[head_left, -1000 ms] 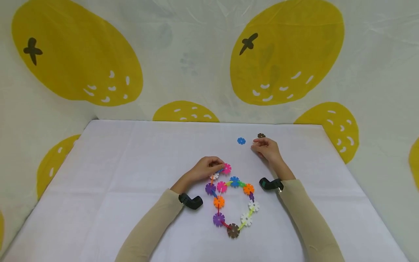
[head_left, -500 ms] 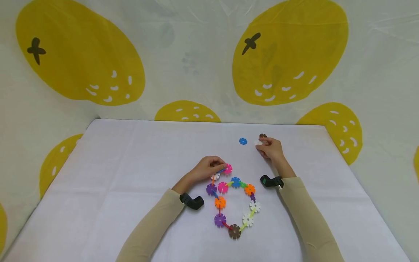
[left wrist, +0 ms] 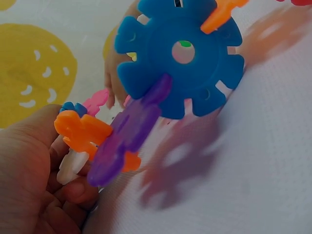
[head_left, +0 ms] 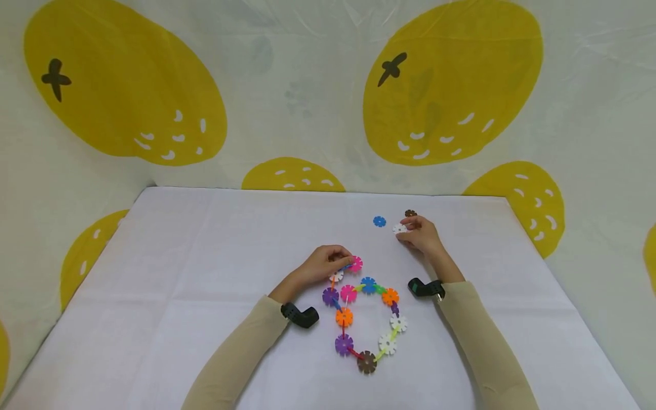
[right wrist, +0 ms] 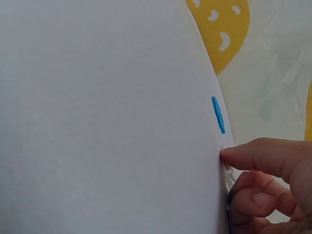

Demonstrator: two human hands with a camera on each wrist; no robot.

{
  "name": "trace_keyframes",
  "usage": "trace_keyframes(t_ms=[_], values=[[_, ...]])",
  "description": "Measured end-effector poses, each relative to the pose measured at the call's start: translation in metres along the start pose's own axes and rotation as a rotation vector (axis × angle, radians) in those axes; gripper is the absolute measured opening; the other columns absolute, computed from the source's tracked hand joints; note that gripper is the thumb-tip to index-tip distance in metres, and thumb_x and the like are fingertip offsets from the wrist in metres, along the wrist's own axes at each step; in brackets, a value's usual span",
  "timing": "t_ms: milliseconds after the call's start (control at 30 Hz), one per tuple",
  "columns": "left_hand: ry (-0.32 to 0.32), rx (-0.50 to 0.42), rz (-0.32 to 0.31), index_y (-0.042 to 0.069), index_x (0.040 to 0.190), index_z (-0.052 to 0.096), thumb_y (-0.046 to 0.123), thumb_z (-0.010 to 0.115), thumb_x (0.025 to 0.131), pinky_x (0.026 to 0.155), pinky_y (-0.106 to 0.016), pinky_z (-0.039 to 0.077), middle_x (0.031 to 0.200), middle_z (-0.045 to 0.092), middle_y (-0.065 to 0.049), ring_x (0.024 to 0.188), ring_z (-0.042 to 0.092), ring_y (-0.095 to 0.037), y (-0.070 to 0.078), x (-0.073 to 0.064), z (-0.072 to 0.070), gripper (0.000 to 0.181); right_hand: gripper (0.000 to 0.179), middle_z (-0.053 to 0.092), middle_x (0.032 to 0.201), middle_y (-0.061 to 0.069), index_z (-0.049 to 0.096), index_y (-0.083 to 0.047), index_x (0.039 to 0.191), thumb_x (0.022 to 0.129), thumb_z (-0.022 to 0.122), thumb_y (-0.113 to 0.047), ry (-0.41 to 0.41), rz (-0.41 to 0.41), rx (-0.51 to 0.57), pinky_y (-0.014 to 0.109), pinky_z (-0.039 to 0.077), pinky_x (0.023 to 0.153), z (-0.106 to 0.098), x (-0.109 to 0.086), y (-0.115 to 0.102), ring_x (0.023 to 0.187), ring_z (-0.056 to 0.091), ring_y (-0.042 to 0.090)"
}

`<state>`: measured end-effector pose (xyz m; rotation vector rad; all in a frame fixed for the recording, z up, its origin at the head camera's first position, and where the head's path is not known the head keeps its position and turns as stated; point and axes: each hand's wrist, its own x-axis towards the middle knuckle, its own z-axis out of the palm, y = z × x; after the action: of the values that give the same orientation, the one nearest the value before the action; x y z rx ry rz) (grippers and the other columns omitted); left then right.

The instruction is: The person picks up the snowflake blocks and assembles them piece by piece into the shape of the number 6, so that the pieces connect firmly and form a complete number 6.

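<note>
My left hand pinches the upper end of a chain of slotted plastic snowflake discs, close to a pink disc and a white disc. In the left wrist view, an orange disc, a purple disc and a large blue disc interlock beyond the fingers. The chain forms a ring, with a brown disc at its near side. Farther right, my right hand holds a loose white snowflake disc by its edge, thumb and fingertips on it; the right wrist view shows it only edge-on.
A loose blue disc lies left of the right hand, and a loose brown disc lies just behind it. The white-covered table ends at a fruit-patterned cloth at the back.
The loose white disc, first hidden at the right fingertips, now shows held there, slightly nearer and to the left. My left hand keeps its grip on the chain.
</note>
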<state>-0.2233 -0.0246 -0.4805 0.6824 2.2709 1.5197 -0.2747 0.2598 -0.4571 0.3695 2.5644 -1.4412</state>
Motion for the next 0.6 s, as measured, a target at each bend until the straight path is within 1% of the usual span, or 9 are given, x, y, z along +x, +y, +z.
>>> trace_keyframes(t_ms=[100,167,333,600], values=[[0.001,0.011,0.001,0.005,0.104,0.07,0.021,0.062,0.097,0.064,-0.02,0.038,0.079,0.059,0.002,0.07,0.047,-0.009,0.0,0.0,0.0,0.019,0.043,0.051,0.119,0.016,0.053,-0.001,0.126,0.088,0.071,-0.012,-0.011,-0.029,-0.009,0.017,0.046,0.064,-0.001,-0.002,0.002,0.085,0.05,0.02],[0.001,0.015,-0.004,0.006,0.103,0.07,0.021,0.062,0.097,0.064,-0.02,0.038,0.079,0.059,0.002,0.07,0.047,-0.01,0.0,0.0,0.001,0.018,0.04,0.054,0.116,0.016,0.053,0.0,0.124,0.09,0.07,-0.013,-0.022,-0.046,-0.012,0.017,0.046,0.064,-0.002,-0.004,0.004,0.081,0.051,0.018],[0.002,0.012,-0.01,0.006,0.102,0.069,0.021,0.061,0.098,0.064,-0.02,0.039,0.08,0.058,0.001,0.071,0.047,-0.01,-0.001,0.0,0.002,0.018,0.034,0.06,0.102,0.014,0.055,0.002,0.12,0.093,0.066,-0.016,-0.051,-0.095,-0.01,0.018,0.048,0.065,-0.002,-0.011,0.007,0.075,0.055,0.015],[0.003,0.008,-0.008,0.006,0.103,0.069,0.022,0.061,0.098,0.064,-0.02,0.04,0.081,0.06,0.001,0.071,0.048,-0.01,-0.002,0.0,0.0,0.019,0.037,0.063,0.096,0.01,0.057,0.005,0.122,0.094,0.066,-0.017,-0.144,-0.118,0.038,0.018,0.051,0.065,0.003,-0.025,0.005,0.071,0.061,0.01]])
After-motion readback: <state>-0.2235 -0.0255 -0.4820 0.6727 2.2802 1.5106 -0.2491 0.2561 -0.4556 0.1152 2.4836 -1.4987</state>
